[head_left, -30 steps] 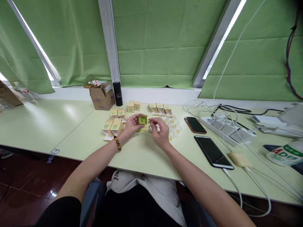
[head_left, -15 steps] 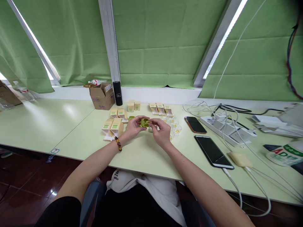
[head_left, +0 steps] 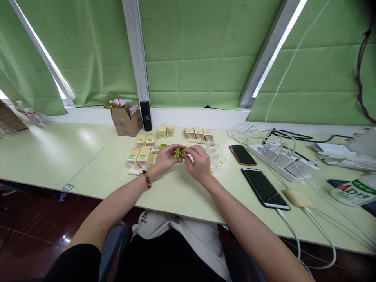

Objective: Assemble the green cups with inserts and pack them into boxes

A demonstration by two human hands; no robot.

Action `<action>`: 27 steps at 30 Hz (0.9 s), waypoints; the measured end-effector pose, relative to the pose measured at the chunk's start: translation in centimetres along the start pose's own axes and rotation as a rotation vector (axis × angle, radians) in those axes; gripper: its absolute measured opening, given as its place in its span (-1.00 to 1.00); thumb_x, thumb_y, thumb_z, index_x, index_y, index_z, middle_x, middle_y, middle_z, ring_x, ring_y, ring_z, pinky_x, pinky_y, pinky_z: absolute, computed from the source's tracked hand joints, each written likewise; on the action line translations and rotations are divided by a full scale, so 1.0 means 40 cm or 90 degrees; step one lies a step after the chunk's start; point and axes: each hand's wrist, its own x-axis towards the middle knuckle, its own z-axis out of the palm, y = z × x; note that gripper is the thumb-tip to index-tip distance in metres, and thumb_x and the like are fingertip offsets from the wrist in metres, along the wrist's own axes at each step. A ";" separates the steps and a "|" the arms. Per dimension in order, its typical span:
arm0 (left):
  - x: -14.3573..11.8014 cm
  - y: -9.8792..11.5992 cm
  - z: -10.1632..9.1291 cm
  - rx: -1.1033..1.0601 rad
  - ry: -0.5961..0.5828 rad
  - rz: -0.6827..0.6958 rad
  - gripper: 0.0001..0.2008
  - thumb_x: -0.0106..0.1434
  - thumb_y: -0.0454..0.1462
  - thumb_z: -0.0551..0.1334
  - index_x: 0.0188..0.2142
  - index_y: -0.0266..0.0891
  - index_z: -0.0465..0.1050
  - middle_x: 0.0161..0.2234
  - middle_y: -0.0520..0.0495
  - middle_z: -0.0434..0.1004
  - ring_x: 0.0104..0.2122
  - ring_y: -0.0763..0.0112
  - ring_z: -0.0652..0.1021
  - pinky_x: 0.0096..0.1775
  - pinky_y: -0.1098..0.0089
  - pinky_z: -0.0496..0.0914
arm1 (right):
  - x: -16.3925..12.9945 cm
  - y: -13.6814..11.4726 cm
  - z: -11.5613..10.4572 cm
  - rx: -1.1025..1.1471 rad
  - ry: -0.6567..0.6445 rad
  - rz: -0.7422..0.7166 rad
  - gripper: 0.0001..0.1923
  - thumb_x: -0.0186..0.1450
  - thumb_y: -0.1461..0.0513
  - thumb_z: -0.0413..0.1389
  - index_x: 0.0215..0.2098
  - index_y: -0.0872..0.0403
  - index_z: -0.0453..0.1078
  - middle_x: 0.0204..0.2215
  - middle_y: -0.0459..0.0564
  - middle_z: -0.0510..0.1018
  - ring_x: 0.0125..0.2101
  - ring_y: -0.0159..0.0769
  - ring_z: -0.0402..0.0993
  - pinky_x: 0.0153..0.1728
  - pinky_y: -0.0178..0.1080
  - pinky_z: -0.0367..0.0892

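A small olive-green open case [head_left: 178, 152] is held up over the table between both hands. My left hand [head_left: 165, 159] grips it from the left, fingers behind and thumb in front. On its right side my right hand [head_left: 198, 162] has its fingertips pinched together at the opening; what they hold is mostly hidden. More green pieces [head_left: 163, 146] lie just behind my left hand. Several clear plastic pieces with yellow centres [head_left: 218, 156] rest right of my right hand. Opened cream cartons with green windows [head_left: 145, 156] stand left of my left hand.
More cream cartons [head_left: 199, 135] stand farther back, near a cardboard box [head_left: 126, 122] and a black cylinder [head_left: 145, 116]. Two phones [head_left: 265, 188], a power strip [head_left: 282, 162], tangled white cables and a white tub [head_left: 357, 191] occupy the right side.
The green case has turned, so its opening faces more to the right. My right fingers have closed in against it. My left hand stays nearly in place.
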 end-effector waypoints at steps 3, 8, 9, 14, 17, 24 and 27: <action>-0.001 0.001 0.001 0.003 -0.004 0.002 -0.49 0.03 -0.42 0.51 0.02 -0.25 0.62 0.02 -0.22 0.67 0.03 0.16 0.63 0.10 0.17 0.51 | 0.000 0.003 -0.001 -0.032 -0.013 -0.019 -0.83 0.47 0.25 0.12 -0.18 -0.02 0.58 -0.30 0.05 0.62 -0.26 -0.12 0.48 -0.25 -0.08 0.37; 0.000 -0.003 -0.001 0.005 -0.014 -0.002 -0.49 0.04 -0.40 0.52 0.03 -0.25 0.63 0.03 -0.23 0.67 0.03 0.14 0.63 0.09 0.17 0.53 | -0.002 0.003 0.001 -0.064 -0.019 -0.041 -0.81 0.48 0.27 0.10 -0.20 0.00 0.57 -0.33 0.05 0.61 -0.29 -0.14 0.45 -0.28 -0.10 0.32; 0.000 -0.004 -0.002 0.008 -0.015 0.000 -0.49 0.04 -0.40 0.52 0.03 -0.25 0.63 0.03 -0.23 0.67 0.03 0.14 0.63 0.09 0.17 0.53 | -0.002 0.003 0.001 -0.068 -0.018 -0.046 -0.81 0.48 0.28 0.09 -0.20 0.00 0.57 -0.34 0.04 0.61 -0.29 -0.14 0.45 -0.28 -0.10 0.31; 0.000 -0.003 -0.002 0.038 -0.019 0.017 -0.51 0.05 -0.39 0.52 0.02 -0.23 0.65 0.03 -0.21 0.68 0.05 0.13 0.64 0.13 0.16 0.50 | -0.005 0.004 0.005 -0.064 -0.019 -0.042 -0.82 0.47 0.29 0.11 -0.22 0.00 0.56 -0.34 0.03 0.61 -0.29 -0.15 0.45 -0.28 -0.11 0.30; -0.002 0.001 -0.002 0.059 -0.022 0.015 -0.52 0.07 -0.38 0.51 0.02 -0.21 0.66 0.03 -0.20 0.69 0.05 0.12 0.64 0.13 0.15 0.50 | -0.008 0.006 0.006 -0.059 -0.019 -0.033 -0.82 0.46 0.28 0.12 -0.23 -0.01 0.57 -0.39 0.01 0.56 -0.33 -0.18 0.42 -0.31 -0.12 0.27; 0.003 -0.012 -0.011 0.038 -0.018 -0.003 -0.45 0.00 -0.38 0.57 0.03 -0.22 0.63 0.05 -0.22 0.68 0.07 0.08 0.64 0.12 0.14 0.50 | -0.010 0.010 0.008 0.004 -0.022 -0.007 -0.80 0.47 0.25 0.11 -0.23 -0.02 0.59 -0.44 -0.02 0.48 -0.38 -0.22 0.42 -0.36 -0.16 0.31; 0.006 -0.016 -0.014 -0.029 -0.015 -0.028 -0.39 -0.05 -0.37 0.60 0.03 -0.25 0.58 0.02 -0.25 0.68 0.05 0.08 0.65 0.05 0.16 0.54 | -0.003 0.010 0.002 0.026 -0.024 -0.015 -0.82 0.47 0.24 0.13 -0.17 -0.04 0.60 -0.40 0.00 0.56 -0.34 -0.19 0.49 -0.31 -0.12 0.40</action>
